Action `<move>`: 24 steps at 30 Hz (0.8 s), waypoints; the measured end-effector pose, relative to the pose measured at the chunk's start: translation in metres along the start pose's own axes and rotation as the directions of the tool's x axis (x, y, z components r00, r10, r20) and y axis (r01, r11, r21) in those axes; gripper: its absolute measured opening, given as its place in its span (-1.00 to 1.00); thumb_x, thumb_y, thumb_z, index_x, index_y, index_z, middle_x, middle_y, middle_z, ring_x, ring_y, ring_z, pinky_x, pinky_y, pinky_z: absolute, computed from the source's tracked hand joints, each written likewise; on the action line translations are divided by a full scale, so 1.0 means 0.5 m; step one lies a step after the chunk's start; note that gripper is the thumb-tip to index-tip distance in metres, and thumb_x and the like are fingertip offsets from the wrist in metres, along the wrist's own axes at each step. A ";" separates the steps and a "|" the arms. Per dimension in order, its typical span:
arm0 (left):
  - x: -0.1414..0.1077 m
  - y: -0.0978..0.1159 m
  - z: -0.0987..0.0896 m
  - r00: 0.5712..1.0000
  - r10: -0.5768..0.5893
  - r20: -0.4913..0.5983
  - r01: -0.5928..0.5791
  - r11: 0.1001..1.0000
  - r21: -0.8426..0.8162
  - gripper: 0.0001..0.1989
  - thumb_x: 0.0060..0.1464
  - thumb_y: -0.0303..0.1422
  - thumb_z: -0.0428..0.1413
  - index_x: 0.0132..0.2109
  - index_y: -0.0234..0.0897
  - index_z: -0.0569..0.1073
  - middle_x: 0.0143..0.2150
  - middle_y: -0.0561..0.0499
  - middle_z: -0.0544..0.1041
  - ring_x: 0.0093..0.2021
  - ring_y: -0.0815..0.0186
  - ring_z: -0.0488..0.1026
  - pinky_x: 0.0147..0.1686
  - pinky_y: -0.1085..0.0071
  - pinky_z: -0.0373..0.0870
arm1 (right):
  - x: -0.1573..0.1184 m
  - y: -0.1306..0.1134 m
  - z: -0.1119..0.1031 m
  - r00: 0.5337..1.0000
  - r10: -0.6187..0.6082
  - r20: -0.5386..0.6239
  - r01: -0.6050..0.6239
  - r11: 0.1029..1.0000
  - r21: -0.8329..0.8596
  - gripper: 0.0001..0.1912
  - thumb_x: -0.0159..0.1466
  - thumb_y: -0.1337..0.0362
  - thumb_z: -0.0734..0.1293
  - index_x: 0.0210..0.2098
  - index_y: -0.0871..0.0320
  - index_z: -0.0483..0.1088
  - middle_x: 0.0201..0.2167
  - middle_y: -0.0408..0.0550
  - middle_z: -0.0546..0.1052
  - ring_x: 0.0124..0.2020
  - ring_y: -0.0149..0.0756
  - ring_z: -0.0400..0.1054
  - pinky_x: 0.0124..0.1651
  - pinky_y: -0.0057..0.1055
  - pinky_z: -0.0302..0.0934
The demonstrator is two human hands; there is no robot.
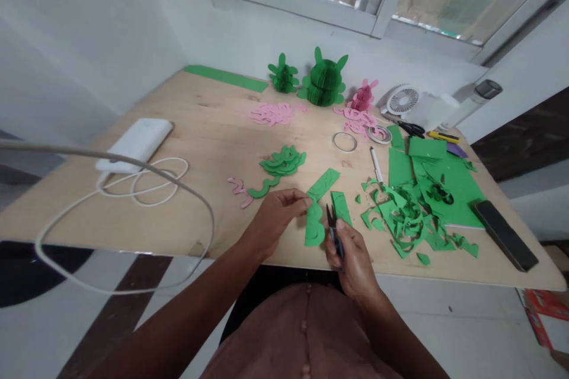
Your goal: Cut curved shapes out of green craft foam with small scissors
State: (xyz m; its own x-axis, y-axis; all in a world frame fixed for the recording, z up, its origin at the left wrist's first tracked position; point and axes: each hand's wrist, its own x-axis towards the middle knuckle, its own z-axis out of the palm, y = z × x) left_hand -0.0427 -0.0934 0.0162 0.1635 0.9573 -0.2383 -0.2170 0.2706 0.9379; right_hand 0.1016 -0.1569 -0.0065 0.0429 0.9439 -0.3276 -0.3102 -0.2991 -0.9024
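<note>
Hands apart, both over the near edge of the wooden table [213, 136]. Left hand [281, 213]: thumb and fingers pinched on the top end of a green paper piece [314, 228], its right edge cut wavy. Right hand [353, 256]: wrapped around the scissors [334, 231], blades pointing away from the person, just right of that piece. Two green strips lie close by, one beyond the piece [325, 182], one beside the blades [341, 208]. Green cutouts [284, 160] piled beyond the left hand; green scraps [404, 216] heaped to the right.
</note>
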 end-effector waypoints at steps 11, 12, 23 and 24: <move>-0.015 -0.026 0.022 0.979 -0.033 -0.202 -0.035 0.947 -0.321 -0.87 -0.19 -0.38 0.26 -0.46 -0.32 0.47 -0.58 0.14 0.40 -0.54 0.47 0.31 -0.42 0.48 0.25 | 0.010 0.014 -0.005 0.992 -0.055 -0.111 0.044 0.994 -0.098 -0.74 0.03 0.13 0.45 -0.50 0.18 0.38 -0.67 -0.28 0.19 -0.64 -0.51 -0.10 -0.61 -0.50 -0.20; -0.018 -0.026 0.022 0.978 -0.042 -0.204 -0.027 0.944 -0.328 -0.87 -0.20 -0.38 0.26 -0.47 -0.32 0.46 -0.57 0.14 0.41 -0.54 0.47 0.32 -0.42 0.48 0.26 | 0.012 0.009 -0.005 0.989 -0.065 -0.131 0.053 0.994 -0.092 -0.74 0.02 0.13 0.46 -0.50 0.18 0.39 -0.67 -0.27 0.22 -0.64 -0.50 -0.08 -0.61 -0.50 -0.19; -0.061 -0.026 -0.009 0.978 -0.171 -0.122 0.125 0.939 -0.321 -0.81 -0.24 -0.37 0.30 -0.43 -0.31 0.45 -0.50 0.05 0.51 -0.46 0.38 0.42 -0.34 0.41 0.35 | 0.060 -0.055 -0.009 0.988 -0.108 -0.111 0.100 0.992 -0.081 -0.68 -0.06 0.11 0.50 -0.50 0.19 0.37 -0.75 -0.35 0.09 -0.72 -0.58 -0.20 -0.69 -0.53 -0.33; -0.061 -0.026 -0.014 0.977 -0.177 -0.121 0.135 0.946 -0.295 -0.80 -0.24 -0.37 0.30 -0.40 -0.30 0.47 -0.49 0.05 0.52 -0.45 0.37 0.43 -0.34 0.41 0.35 | 0.065 -0.059 -0.010 0.991 -0.108 -0.078 0.100 0.990 -0.095 -0.68 -0.06 0.11 0.50 -0.50 0.19 0.37 -0.76 -0.36 0.08 -0.72 -0.59 -0.21 -0.70 -0.54 -0.34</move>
State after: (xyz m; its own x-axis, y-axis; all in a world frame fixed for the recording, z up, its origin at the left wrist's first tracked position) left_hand -0.0516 -0.1255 0.0094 0.0818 0.8994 -0.4294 -0.4669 0.4152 0.7808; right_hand 0.1168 -0.1182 0.0080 0.1502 0.9566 -0.2495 -0.2128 -0.2152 -0.9531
